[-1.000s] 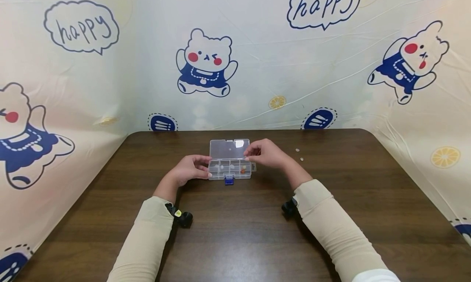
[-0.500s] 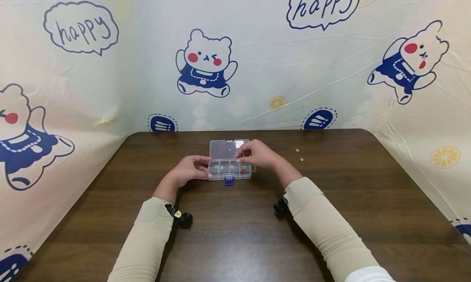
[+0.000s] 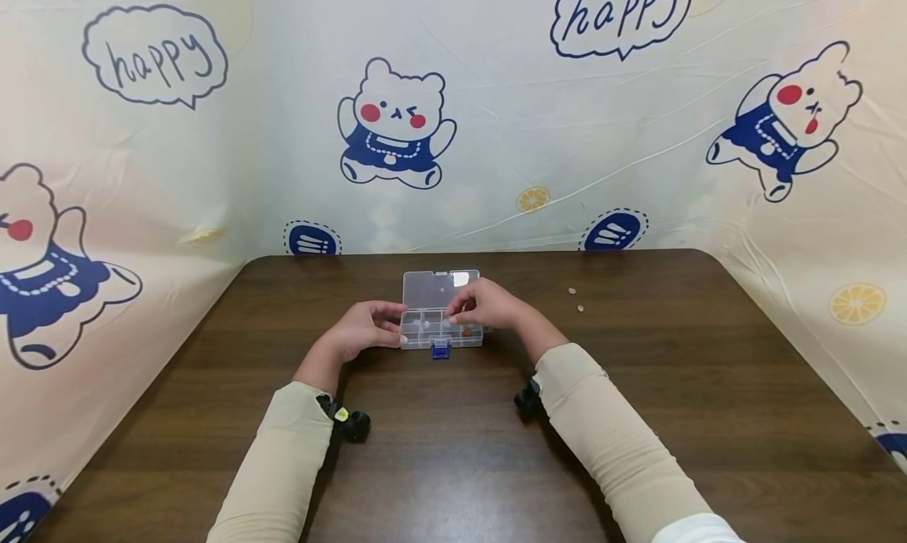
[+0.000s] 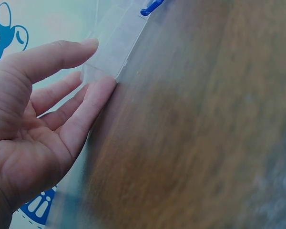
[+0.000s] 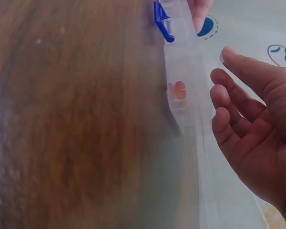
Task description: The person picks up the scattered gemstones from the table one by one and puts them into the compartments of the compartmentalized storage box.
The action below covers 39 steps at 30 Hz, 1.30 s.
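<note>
A clear plastic compartment box (image 3: 430,339) with a blue latch (image 3: 441,352) lies on the table, its lid (image 3: 425,289) tipped up behind. My left hand (image 3: 359,325) grips the box's left end, thumb at the front corner and fingers at the back. My right hand (image 3: 489,303) is over the right half of the box, thumb and index fingertips close together above a middle compartment. Whether they pinch something is hidden. Orange-red pieces, like capsules (image 5: 180,90), sit in a right front compartment. Small whitish pieces (image 3: 427,323) lie in other compartments.
Two small whitish pieces, one farther back (image 3: 572,290) and one nearer (image 3: 580,308), lie on the brown wooden table (image 3: 439,464) to the right of the box. A patterned cloth backdrop (image 3: 496,134) rises along the table's back and sides.
My right hand has moved left and slightly toward me, from the box's right back corner to above its middle compartments. My left hand and the box have stayed in place.
</note>
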### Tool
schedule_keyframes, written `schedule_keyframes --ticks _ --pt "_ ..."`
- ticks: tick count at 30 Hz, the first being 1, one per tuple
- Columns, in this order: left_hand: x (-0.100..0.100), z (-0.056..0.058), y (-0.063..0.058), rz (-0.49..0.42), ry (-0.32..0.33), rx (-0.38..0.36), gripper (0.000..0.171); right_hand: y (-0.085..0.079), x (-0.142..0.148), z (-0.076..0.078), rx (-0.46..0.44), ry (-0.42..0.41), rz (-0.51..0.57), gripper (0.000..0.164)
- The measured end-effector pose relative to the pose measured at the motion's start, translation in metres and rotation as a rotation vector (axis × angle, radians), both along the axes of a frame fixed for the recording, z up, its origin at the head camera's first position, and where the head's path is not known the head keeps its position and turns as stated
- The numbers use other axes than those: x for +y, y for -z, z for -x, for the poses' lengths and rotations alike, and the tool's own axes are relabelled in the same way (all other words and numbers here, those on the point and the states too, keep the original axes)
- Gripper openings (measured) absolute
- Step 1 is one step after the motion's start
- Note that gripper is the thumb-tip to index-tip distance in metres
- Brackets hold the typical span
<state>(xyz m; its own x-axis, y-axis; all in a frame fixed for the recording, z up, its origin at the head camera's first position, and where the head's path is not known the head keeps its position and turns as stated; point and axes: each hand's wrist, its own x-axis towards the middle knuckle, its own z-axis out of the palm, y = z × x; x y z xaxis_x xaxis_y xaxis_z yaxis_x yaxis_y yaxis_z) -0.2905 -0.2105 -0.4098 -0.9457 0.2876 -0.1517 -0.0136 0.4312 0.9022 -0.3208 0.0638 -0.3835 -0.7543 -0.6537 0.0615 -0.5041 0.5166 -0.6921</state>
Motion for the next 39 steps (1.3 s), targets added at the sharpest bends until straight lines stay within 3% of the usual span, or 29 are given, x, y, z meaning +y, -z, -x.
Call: schedule_keyframes --ticks 17,32,39 --pt "0.0 0.001 0.002 0.004 0.0 0.008 0.066 0.005 0.002 -0.001 -0.014 0.046 0.047 0.011" --pt "0.0 0.0 0.001 0.005 0.002 0.008 0.066 0.004 0.026 -0.019 -0.02 0.146 0.221 0.018" --pt "-0.001 0.001 0.002 0.005 0.0 0.006 0.066 0.001 0.037 -0.025 0.002 0.17 0.227 0.023"
